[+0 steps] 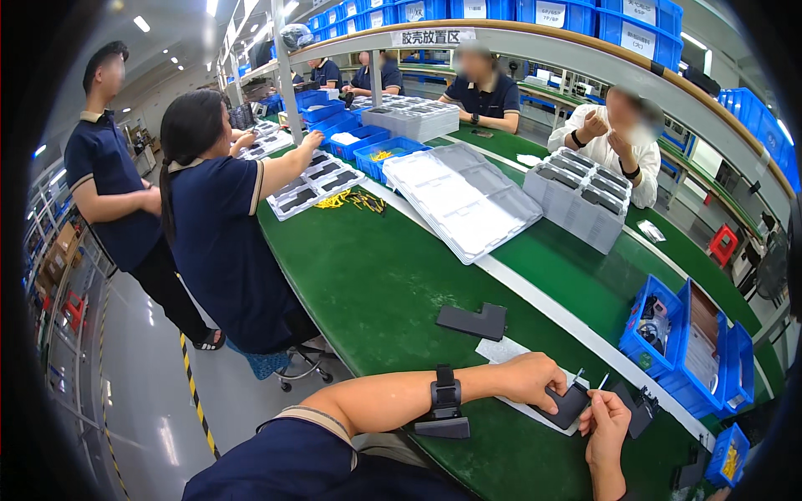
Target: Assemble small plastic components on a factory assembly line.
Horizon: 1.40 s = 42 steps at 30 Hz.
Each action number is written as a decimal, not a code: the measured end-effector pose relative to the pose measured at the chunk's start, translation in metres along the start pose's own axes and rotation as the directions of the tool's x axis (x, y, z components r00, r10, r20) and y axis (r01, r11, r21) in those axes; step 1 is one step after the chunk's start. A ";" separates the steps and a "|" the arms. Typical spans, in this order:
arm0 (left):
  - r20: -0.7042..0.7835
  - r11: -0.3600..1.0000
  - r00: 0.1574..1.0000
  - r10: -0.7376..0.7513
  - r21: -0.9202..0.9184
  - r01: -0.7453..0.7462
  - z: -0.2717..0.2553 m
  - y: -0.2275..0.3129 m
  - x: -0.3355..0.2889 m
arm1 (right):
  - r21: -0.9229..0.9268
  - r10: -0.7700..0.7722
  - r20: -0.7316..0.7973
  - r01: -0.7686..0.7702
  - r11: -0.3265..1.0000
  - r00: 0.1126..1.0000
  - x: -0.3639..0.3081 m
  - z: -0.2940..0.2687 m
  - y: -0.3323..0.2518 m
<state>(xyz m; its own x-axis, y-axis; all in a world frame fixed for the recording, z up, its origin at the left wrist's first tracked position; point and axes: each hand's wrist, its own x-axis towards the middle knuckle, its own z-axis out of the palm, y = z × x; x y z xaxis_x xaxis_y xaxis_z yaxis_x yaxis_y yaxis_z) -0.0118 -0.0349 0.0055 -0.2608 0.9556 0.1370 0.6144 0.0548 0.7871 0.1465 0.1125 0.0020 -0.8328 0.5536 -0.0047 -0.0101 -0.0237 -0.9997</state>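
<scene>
Head view, the only one. Green bench (376, 288), close work at its near edge. Left hand (535, 380) curled, thumb and fingers pinched on the near-left part of a dark flat piece (570, 406). The piece is over a white sheet (501, 351); whether it rests on it, cannot tell. Right hand (605, 426) nearly closed, thumb and forefinger pinching what looks like a thin pale stick (604, 382) at the piece's right edge (tool or part, too small to say).

Progress, by my judgement: this piece is mid-work, both hands still being needed on it. An L-shaped black piece (473, 321) lies loose beyond the sheet, and another black piece (640, 411) sits just right of the right hand; finished or waiting, cannot tell. Farther up, a white tray stack (576, 200) carries similar dark pieces, their stage likewise unclear.
</scene>
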 end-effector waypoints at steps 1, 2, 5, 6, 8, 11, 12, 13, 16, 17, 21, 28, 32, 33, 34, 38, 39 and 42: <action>0.000 1.000 1.000 -0.001 0.000 0.001 0.000 0.001 0.000 | -0.002 -0.003 0.000 0.003 1.000 1.000 0.000 0.000 0.000; 0.005 1.000 1.000 -0.007 0.000 0.007 -0.001 0.001 0.000 | -0.002 -0.002 0.000 0.002 1.000 1.000 0.000 0.000 0.000; 0.017 1.000 1.000 0.001 0.012 -0.001 -0.001 0.000 0.000 | -0.002 0.004 -0.004 -0.004 1.000 1.000 0.001 -0.001 0.002; 0.021 1.000 1.000 0.014 0.027 -0.015 -0.001 0.000 0.000 | -0.016 0.000 0.006 0.000 1.000 1.000 0.001 -0.001 0.003; 0.024 0.999 1.000 0.018 0.031 -0.019 -0.001 -0.001 0.000 | -0.030 -0.003 0.014 0.003 1.000 1.000 0.002 -0.002 0.003; 0.029 1.000 1.000 0.006 0.025 -0.007 -0.002 -0.001 0.000 | -0.025 0.000 0.015 0.000 1.000 1.000 0.002 0.000 0.002; 0.030 1.000 0.999 -0.009 0.015 0.008 -0.003 -0.001 0.000 | -0.027 -0.003 0.013 0.003 1.000 1.000 0.002 0.001 0.002; 0.029 1.000 1.000 -0.010 0.016 0.009 -0.003 0.000 0.000 | -0.028 -0.005 0.013 0.005 1.000 1.000 0.002 0.002 0.001; 0.012 0.999 0.999 -0.037 -0.012 0.037 -0.003 0.000 0.000 | -0.044 -0.007 0.017 0.008 0.999 1.000 0.003 0.000 0.003; 0.009 1.000 1.000 -0.022 -0.013 0.022 -0.002 0.000 0.000 | -0.043 -0.010 0.026 0.011 0.999 1.000 0.003 0.000 0.004; -0.004 0.999 0.999 0.044 0.016 -0.044 0.000 -0.003 -0.001 | -0.049 -0.017 0.025 0.018 0.999 1.000 0.001 -0.001 0.005; -0.001 1.000 1.000 0.021 0.004 -0.021 0.002 -0.001 -0.002 | -0.051 -0.021 -0.004 0.021 0.998 1.000 0.000 -0.006 0.008; -0.001 1.000 1.000 0.009 -0.007 -0.009 0.000 0.000 -0.002 | -0.056 -0.032 -0.001 0.032 0.998 0.999 0.002 -0.004 0.007; 0.002 1.000 1.000 0.012 -0.011 -0.012 -0.001 -0.001 -0.002 | -0.053 -0.026 0.002 0.026 0.998 1.000 0.003 -0.004 0.008; 0.004 1.000 1.000 0.021 -0.003 -0.021 -0.002 -0.001 -0.002 | -0.048 -0.030 0.011 0.031 0.998 0.999 0.004 -0.003 0.008; -0.005 0.999 0.999 0.046 0.013 -0.045 -0.001 -0.005 0.000 | -0.059 -0.022 0.007 0.022 0.998 1.000 0.004 -0.002 0.005; -0.005 0.999 0.999 0.045 0.015 -0.045 -0.001 -0.004 0.000 | -0.056 -0.025 0.002 0.025 0.998 1.000 0.003 -0.002 0.005; 0.015 1.000 1.000 0.000 0.026 -0.001 -0.002 -0.002 0.000 | -0.051 -0.032 0.002 0.032 0.998 1.000 0.003 -0.002 0.007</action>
<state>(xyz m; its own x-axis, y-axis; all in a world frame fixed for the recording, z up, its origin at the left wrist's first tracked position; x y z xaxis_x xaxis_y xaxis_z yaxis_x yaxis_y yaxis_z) -0.0145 -0.0351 0.0051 -0.2494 0.9599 0.1282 0.6335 0.0616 0.7713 0.1456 0.1157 -0.0046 -0.8331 0.5525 0.0269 -0.0083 0.0361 -0.9993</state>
